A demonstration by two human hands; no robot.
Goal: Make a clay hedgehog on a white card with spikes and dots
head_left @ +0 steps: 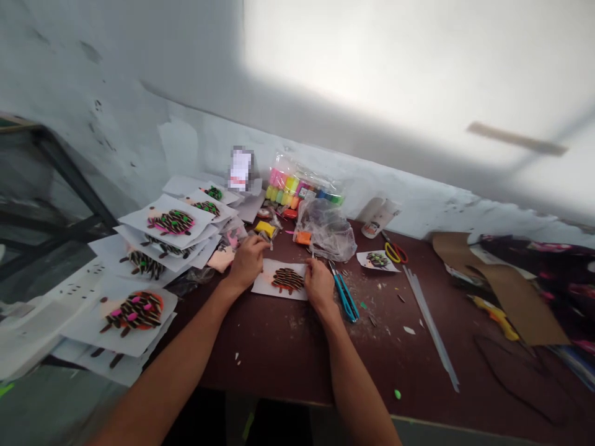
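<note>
A white paper card (pixel 260 282) lies on the table between my hands, bearing a hedgehog figure (pixel 287 280) with brown strips over an orange body. At the card's upper left, my left hand (pixel 248 261) is closed with thumb and fingertips together; what they pinch is too small to make out. My right hand (pixel 320 282) grips the card's right edge, fingers curled. A teal-handled hand tool (pixel 346 296) lies just right of that hand. Beyond the card are an orange clay packet (pixel 304 238) and a yellow clay packet (pixel 264 228).
Stacked hedgehog cards (pixel 134 316) fill the left side. Colored clay packs (pixel 297 189), a crumpled plastic bag (pixel 325 232) and a white bottle (pixel 379 218) stand behind. Rightward lie scissors (pixel 395 253), a small card (pixel 365 260), glue sticks (pixel 432 328) and a yellow glue gun (pixel 497 316).
</note>
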